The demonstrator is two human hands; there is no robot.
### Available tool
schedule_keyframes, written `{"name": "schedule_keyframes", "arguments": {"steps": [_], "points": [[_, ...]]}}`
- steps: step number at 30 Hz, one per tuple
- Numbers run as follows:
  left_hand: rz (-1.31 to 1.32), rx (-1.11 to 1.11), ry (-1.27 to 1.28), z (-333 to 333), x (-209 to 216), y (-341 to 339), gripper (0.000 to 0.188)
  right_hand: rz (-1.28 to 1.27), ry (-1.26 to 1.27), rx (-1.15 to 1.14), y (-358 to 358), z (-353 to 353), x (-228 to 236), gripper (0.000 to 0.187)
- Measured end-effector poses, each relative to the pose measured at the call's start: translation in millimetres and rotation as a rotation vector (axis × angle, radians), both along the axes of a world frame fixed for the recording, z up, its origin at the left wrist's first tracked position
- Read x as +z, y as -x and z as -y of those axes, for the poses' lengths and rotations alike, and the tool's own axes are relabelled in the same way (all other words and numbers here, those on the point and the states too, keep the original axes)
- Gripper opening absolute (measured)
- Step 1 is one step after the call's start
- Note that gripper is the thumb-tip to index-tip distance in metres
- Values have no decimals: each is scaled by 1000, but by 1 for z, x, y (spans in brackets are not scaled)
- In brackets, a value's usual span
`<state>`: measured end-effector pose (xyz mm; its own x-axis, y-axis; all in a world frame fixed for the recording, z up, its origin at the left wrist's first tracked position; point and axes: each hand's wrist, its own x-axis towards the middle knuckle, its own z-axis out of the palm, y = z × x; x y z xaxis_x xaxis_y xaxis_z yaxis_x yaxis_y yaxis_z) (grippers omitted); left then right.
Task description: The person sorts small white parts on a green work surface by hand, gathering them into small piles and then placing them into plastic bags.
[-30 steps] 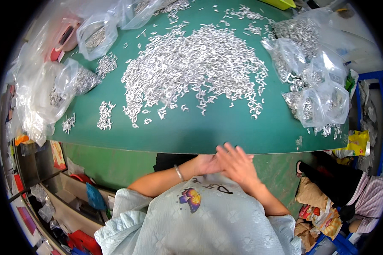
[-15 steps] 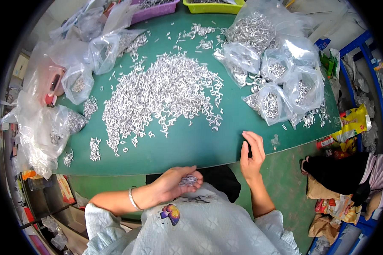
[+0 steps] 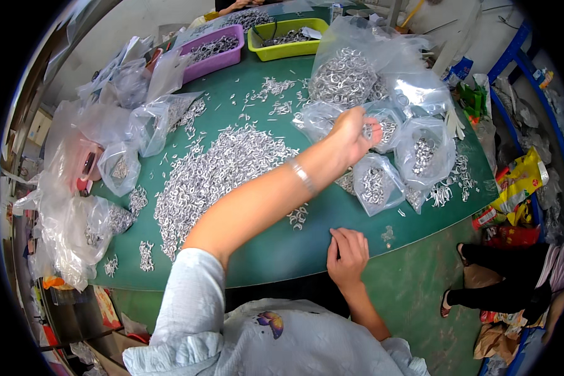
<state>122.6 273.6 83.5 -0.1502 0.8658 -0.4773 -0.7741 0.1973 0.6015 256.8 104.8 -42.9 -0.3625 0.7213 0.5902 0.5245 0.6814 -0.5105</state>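
My left hand (image 3: 356, 133) is stretched across the table to the right, over the clear plastic bags. Its cupped fingers hold several small silvery metal rings (image 3: 367, 131). Just under it is an open bag of similar pieces (image 3: 388, 129), and nearer to me stands another filled bag (image 3: 374, 187). At the table's front edge my right hand (image 3: 348, 252) rests with loosely bent fingers, thumb apart, nothing visible in it. A wide heap of small silvery C-shaped pieces (image 3: 222, 166) covers the middle of the green table (image 3: 282, 254); my left forearm hides part of it.
Purple (image 3: 214, 67) and yellow-green (image 3: 286, 51) trays of metal parts stand at the back. Plastic bags (image 3: 75, 232) crowd the left side. A large filled bag (image 3: 343, 78) sits at back right. Another person's legs (image 3: 498, 279) show at right, and a person's hands (image 3: 238, 5) at the far end.
My left hand has swung from my lap out to the bags on the right, carrying the metal rings. My right hand has come down onto the table edge. The view has tilted up.
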Motion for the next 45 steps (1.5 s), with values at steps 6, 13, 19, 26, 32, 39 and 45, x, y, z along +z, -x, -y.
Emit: {"name": "schedule_keyframes", "arguments": {"steps": [6,13,19,26,32,39,45], "points": [[-67,-239,-58,-14,3,1,50,6,-11,-20,1,0,0,17],[-419,-93,-313,160,14,81,27,47,23,30,3,1,6,16],[-1555,-26,-103,328,-35,131,31,31,221,325,44,15,28,22],[-1846,272,381,405,-100,137,56,489,139,999,152,58,48,62],[-1879,144,519,399,-124,151,61,658,14,1110,191,74,32,66],[-1798,88,179,354,-125,125,75,817,-26,823,164,30,31,55],[-1578,-23,-197,321,-117,108,77,761,-167,594,157,-7,27,41]]}}
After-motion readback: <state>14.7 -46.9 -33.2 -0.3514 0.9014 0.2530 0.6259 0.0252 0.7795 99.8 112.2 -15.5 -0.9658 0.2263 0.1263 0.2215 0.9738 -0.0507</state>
